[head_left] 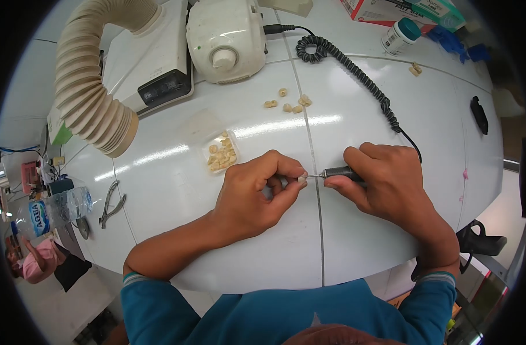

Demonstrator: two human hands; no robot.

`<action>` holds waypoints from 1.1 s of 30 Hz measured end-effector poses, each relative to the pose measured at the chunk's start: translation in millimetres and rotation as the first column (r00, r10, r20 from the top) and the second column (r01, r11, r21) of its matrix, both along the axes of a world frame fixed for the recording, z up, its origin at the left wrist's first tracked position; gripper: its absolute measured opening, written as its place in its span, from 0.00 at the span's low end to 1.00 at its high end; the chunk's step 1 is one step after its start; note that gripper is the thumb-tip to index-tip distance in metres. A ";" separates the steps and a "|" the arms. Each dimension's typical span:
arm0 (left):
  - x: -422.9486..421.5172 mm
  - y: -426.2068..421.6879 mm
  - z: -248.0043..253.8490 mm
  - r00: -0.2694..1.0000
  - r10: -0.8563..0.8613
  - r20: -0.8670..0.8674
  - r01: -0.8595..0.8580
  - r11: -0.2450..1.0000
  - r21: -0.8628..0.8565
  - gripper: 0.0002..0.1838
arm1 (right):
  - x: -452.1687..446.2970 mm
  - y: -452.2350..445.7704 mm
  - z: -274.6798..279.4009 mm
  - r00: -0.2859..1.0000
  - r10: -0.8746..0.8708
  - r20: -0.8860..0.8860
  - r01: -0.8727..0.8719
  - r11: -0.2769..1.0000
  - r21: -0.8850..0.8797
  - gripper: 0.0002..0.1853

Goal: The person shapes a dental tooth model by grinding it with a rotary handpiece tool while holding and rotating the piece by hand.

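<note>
Between the thumb and fingertips of my left hand [248,192] is a small whitish dental crown [302,179], mostly covered by the fingers. My right hand [392,181] grips a dark rotary handpiece [342,173], its thin metal bit pointing left and meeting the crown or ending right beside it. A coiled black cord [361,72] runs from behind the right hand up to the white control unit [225,43]. Just beyond my left hand sits a clear plastic box [235,140] with several cream tooth-shaped pieces in it. More such pieces [287,107] lie loose on the white table farther back.
A ribbed suction hose [84,75] arches over the back left. Pliers [111,204] and a water bottle [53,213] lie at the left. At the back right stand a green-capped jar [401,37] and a mask box [384,11]. A black object [479,115] lies at the right edge.
</note>
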State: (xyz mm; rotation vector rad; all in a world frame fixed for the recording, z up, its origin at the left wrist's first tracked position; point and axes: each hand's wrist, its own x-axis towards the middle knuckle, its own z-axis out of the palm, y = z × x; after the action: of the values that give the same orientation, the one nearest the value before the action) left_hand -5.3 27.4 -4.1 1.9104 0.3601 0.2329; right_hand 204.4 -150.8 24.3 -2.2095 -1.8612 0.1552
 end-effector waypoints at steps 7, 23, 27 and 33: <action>0.2 -1.4 1.0 1.000 0.014 -0.027 -0.015 0.999 -0.031 0.09 | 2.1 -2.0 1.7 1.000 0.000 -0.011 0.000 1.000 -0.026 0.30; 2.2 -2.5 -4.0 0.997 0.044 0.066 -0.042 0.998 -0.042 0.08 | 2.6 -0.4 2.6 1.000 0.005 -0.019 -0.006 0.999 -0.040 0.30; 2.3 -3.4 -6.1 0.996 0.049 0.075 -0.046 0.998 -0.046 0.07 | 2.8 0.4 5.1 1.000 0.000 -0.022 -0.002 0.997 -0.080 0.31; -0.6 0.7 -3.6 1.000 -0.002 0.015 0.003 0.999 -0.033 0.09 | 1.2 0.6 2.4 1.000 0.005 -0.009 -0.006 0.999 -0.053 0.30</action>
State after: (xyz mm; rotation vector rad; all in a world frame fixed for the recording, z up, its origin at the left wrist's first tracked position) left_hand -5.9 28.1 -7.7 1.8760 0.3494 0.2385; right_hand 205.6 -150.2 26.7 -2.2349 -1.8795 0.2173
